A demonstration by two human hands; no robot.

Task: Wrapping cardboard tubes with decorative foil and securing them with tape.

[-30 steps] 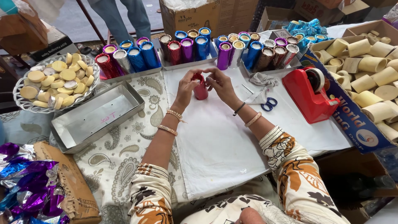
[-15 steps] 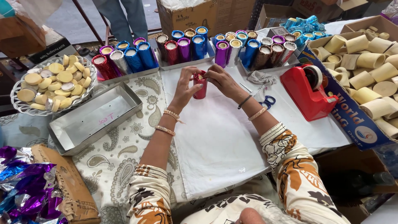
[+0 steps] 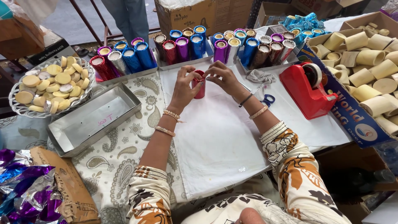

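Observation:
A small cylinder wrapped in red foil (image 3: 200,88) stands upright on the white sheet (image 3: 215,137). My left hand (image 3: 184,87) wraps around its left side, thumb and fingers at its top rim. My right hand (image 3: 222,78) pinches the foil at the top rim from the right. Both wrists wear bangles. Behind the hands, metal trays (image 3: 182,63) hold several upright cylinders in blue, purple, red and silver foil.
An empty metal tray (image 3: 93,120) lies to the left, a basket of round tan lids (image 3: 49,85) beyond it. A red tape dispenser (image 3: 309,89) and blue-handled scissors (image 3: 265,100) sit to the right. A box of bare cardboard tubes (image 3: 365,70) lies far right. Loose foil (image 3: 25,186) at lower left. A person's legs (image 3: 128,16) stand behind the table.
The red cylinder has been set more upright between my hands, and my fingers have shifted up to its top rim. The view has drifted slightly.

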